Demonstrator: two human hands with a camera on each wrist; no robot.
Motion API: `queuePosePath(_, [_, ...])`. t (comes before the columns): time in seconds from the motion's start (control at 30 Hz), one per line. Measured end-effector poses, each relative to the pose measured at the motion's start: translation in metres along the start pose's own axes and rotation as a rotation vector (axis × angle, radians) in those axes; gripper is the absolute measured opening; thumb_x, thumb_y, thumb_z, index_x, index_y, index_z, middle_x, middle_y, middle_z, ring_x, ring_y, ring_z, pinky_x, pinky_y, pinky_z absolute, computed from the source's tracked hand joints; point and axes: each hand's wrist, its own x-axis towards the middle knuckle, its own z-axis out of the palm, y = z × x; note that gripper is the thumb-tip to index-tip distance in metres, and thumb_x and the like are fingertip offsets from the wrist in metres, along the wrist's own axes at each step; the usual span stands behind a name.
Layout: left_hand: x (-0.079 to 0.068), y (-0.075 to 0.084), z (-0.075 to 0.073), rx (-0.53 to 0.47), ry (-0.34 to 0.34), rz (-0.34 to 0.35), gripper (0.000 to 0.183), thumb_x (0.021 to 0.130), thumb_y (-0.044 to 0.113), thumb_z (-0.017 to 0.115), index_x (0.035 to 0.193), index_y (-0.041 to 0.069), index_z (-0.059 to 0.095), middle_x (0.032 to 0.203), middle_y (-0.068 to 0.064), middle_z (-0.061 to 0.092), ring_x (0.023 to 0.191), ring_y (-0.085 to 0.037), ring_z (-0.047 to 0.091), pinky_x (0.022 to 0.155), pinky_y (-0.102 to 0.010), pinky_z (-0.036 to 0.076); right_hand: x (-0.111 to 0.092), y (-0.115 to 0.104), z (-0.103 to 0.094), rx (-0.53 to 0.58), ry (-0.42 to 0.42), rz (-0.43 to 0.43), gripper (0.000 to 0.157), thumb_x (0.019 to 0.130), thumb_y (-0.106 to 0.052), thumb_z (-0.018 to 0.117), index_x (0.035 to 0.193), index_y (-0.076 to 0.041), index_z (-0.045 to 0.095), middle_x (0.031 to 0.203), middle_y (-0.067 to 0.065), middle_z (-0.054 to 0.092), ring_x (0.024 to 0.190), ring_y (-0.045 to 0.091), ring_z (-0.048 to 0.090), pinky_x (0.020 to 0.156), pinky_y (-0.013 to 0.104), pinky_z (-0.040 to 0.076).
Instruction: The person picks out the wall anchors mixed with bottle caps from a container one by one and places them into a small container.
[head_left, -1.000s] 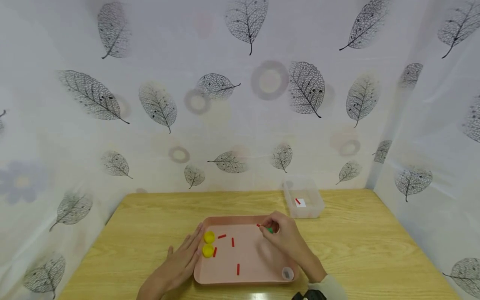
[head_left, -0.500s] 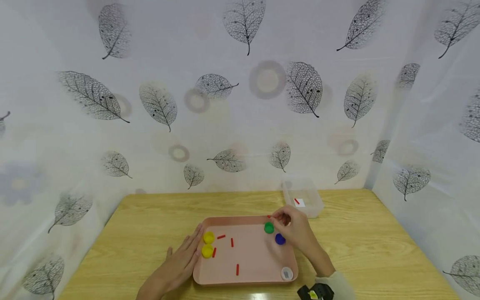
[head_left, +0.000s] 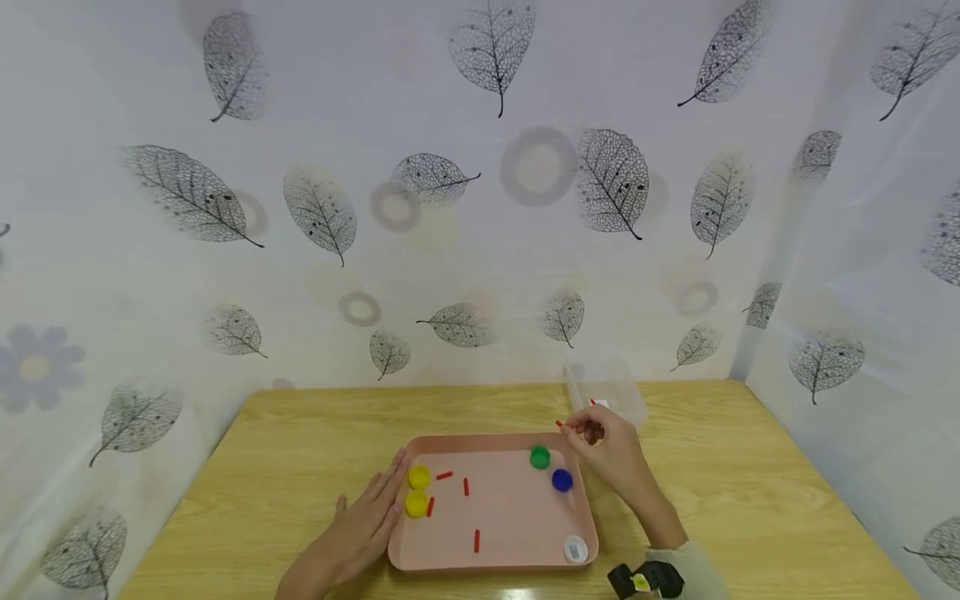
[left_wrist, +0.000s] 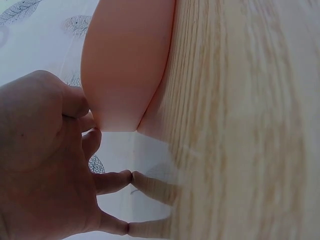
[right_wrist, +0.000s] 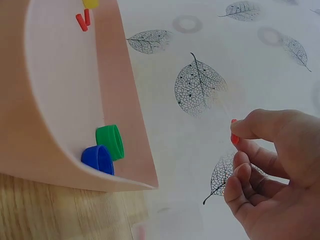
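Note:
Between thumb and index finger my right hand (head_left: pixel 611 450) pinches a short red stick (right_wrist: pixel 234 131), above the far right edge of the pink tray (head_left: pixel 510 517). Fingers straight, my left hand (head_left: pixel 363 529) rests against the tray's left side, with some fingertips on the table in the left wrist view. Inside the tray, two yellow caps (head_left: pixel 417 490) stand at the left, a green cap (head_left: pixel 539 457) and a blue cap (head_left: pixel 562 480) at the right. Several red sticks (head_left: pixel 466 487) lie loose on its floor. A white round cap (head_left: pixel 575 549) sits in the near right corner.
A clear plastic box (head_left: pixel 626 400) stands behind the tray at the right, partly hidden by my right hand; a red stick and a white patch show in it. The wooden table (head_left: pixel 315 425) meets a leaf-patterned curtain (head_left: pixel 480 250) at the back.
My right hand has moved right and slightly away from me with the red stick, from over the tray to its far right edge, uncovering the green and blue caps. The left hand has stayed put.

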Motion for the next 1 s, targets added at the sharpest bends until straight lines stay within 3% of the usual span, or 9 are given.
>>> queuePosePath(0.33, [0.005,0.001,0.001,0.002,0.023,0.021,0.056,0.114,0.036,0.032,0.166,0.023,0.015,0.172,0.006,0.009,0.15,-0.047,0.026,0.1,-0.089,0.007,0.01,0.007,-0.01,-0.033,0.06,-0.044,0.014,0.085,0.003,0.08,0.089,-0.008,0.072,0.075,-0.004,0.061,0.062,0.008,0.052,0.053,0.023,0.044])
queuePosePath(0.57, [0.001,-0.002,0.002,0.008,0.01,-0.016,0.057,0.114,0.038,0.032,0.166,0.024,0.016,0.171,0.005,0.009,0.15,-0.046,0.027,0.1,-0.089,0.007,0.011,0.015,-0.014,-0.041,0.052,-0.027,0.011,0.086,0.001,0.08,0.089,-0.007,0.072,0.073,-0.003,0.06,0.062,0.007,0.051,0.053,0.022,0.042])
queuePosePath(1.0, [0.002,-0.003,0.003,0.005,0.005,0.013,0.057,0.114,0.036,0.031,0.166,0.022,0.015,0.172,0.003,0.009,0.148,-0.049,0.027,0.098,-0.09,0.008,0.027,0.042,-0.023,-0.12,0.073,0.038,0.007,0.088,-0.002,0.079,0.088,-0.004,0.072,0.071,0.0,0.06,0.063,0.01,0.05,0.056,0.022,0.042])
